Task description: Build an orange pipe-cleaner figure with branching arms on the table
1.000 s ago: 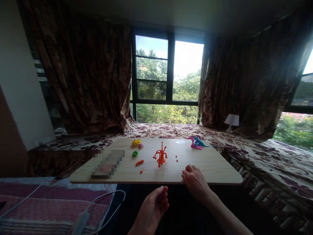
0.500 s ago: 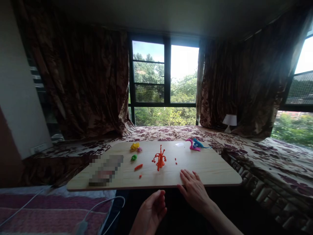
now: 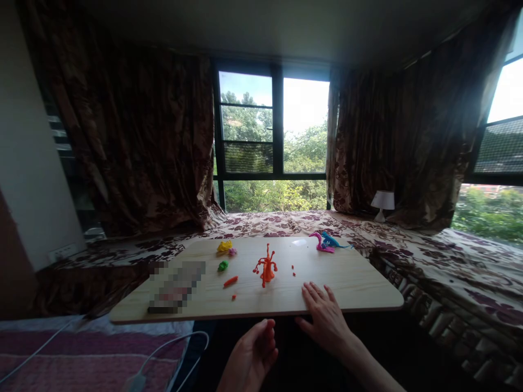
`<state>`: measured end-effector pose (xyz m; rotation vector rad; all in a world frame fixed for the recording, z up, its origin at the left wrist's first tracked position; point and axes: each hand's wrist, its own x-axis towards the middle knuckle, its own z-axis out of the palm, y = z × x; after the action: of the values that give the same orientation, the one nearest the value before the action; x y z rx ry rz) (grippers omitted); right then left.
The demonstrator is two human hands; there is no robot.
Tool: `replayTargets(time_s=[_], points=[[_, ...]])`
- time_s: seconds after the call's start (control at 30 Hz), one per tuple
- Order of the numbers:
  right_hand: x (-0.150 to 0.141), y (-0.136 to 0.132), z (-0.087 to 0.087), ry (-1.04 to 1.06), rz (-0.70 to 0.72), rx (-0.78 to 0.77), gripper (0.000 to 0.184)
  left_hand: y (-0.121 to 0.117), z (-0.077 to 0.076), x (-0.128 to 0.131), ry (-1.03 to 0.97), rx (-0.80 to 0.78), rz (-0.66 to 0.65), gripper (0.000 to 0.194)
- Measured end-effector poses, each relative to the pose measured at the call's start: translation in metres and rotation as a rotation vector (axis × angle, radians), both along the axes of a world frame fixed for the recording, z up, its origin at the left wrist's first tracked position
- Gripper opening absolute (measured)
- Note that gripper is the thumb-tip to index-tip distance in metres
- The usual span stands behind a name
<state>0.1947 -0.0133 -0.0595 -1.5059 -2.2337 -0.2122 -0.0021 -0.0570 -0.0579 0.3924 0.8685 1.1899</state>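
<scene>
My right hand lies palm down on the near edge of the table, fingers stretched out and apart, holding nothing. Just below that edge is my left hand, its fingers curled in and thumb close to the index finger; anything between them is hidden. An orange modelling clay figure with several thin, ball-tipped arms stands upright mid-table, ahead of both hands. To its left lie an orange clay roll and a small orange bit. Two tiny reddish bits sit to its right.
On the pale wooden table are a green clay lump, yellow clay, pink clay, a magenta clay shape and a blue one. A blurred-out flat object lies left. A white cable hangs nearby.
The view has tilted slightly. My right hand has barely shifted on the table, my left hand keeps its curled pose, and the clay pieces stay in place.
</scene>
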Motion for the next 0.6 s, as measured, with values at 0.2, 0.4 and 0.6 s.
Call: replayTargets(time_s=[0.2,0.4,0.6], points=[[0.009,-0.022,-0.016,-0.004,0.004,0.021,0.068,-0.001,-0.006,0.005,-0.020,0.018,-0.021,0.023],[-0.013,-0.014,-0.008,-0.017,0.083,-0.019,0.071,-0.002,-0.002,0.006,-0.007,0.002,-0.018,0.019],[0.004,-0.011,-0.015,-0.010,-0.023,-0.004,0.069,0.002,-0.002,-0.006,0.070,0.081,0.039,0.021]])
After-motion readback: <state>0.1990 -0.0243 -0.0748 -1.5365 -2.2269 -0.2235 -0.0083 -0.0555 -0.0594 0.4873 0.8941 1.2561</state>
